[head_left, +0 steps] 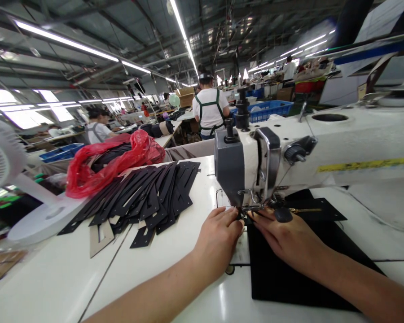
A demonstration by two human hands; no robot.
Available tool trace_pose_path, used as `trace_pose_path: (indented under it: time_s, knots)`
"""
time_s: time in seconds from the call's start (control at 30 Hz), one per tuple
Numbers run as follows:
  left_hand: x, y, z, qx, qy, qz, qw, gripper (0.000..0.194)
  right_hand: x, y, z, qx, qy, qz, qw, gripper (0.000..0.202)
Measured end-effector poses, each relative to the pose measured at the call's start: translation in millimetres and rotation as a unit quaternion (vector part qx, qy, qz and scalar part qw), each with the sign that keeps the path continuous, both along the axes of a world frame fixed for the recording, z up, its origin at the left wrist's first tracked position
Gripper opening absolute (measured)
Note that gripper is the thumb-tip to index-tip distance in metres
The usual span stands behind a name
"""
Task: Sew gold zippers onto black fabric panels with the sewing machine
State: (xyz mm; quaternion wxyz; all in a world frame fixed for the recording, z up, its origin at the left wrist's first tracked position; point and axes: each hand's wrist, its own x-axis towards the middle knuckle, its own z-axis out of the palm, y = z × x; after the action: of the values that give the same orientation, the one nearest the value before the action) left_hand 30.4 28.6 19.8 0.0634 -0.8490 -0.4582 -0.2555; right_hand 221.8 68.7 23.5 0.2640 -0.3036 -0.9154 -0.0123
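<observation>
A white and grey sewing machine (230, 168) stands over the table, its presser foot low between my hands. Beneath it lies a black panel (276, 273) of fabric or leather-like material. My left hand (220, 235) is closed at the panel's left edge beside the foot, fingers bent together; the tips are partly hidden. Flat on the panel just right of the foot rests my right hand (286, 237), its fingers stretched toward the needle area. Behind that hand, a black strip with a gold-coloured zipper (306, 210) lies across the panel.
Many black cut-out frame pieces (155, 193) are fanned out on the white table (148, 287) at left. Beyond them sits a red plastic bag (87, 175) with dark pieces inside. A white fan (37, 220) stands far left. Other people work behind, near a blue crate (269, 110).
</observation>
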Motion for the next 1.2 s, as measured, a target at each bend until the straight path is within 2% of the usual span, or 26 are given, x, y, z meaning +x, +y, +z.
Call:
trace_pose_path:
  time_s: [0.37,0.67,0.93,1.2]
  knots:
    - [-2.3,0.9,-3.9,-0.009,-0.007,0.003,1.0,0.012,-1.4,0.6,-0.6,-0.002,0.013,-0.003,1.0,0.027]
    - [-1.5,-0.2,1.4,-0.019,-0.015,-0.002,1.0,0.013,-0.9,1.8,-0.9,-0.003,-0.012,-0.01,1.0,0.027]
    - [-1.6,-0.8,-3.8,-0.014,-0.008,0.001,1.0,0.013,-0.6,0.4,-2.1,0.012,0.019,0.002,1.0,0.025]
    - [1.4,-4.7,-0.3,0.004,-0.022,-0.011,1.0,0.013,0.0,-3.5,-1.8,0.035,0.042,0.005,0.998,0.025]
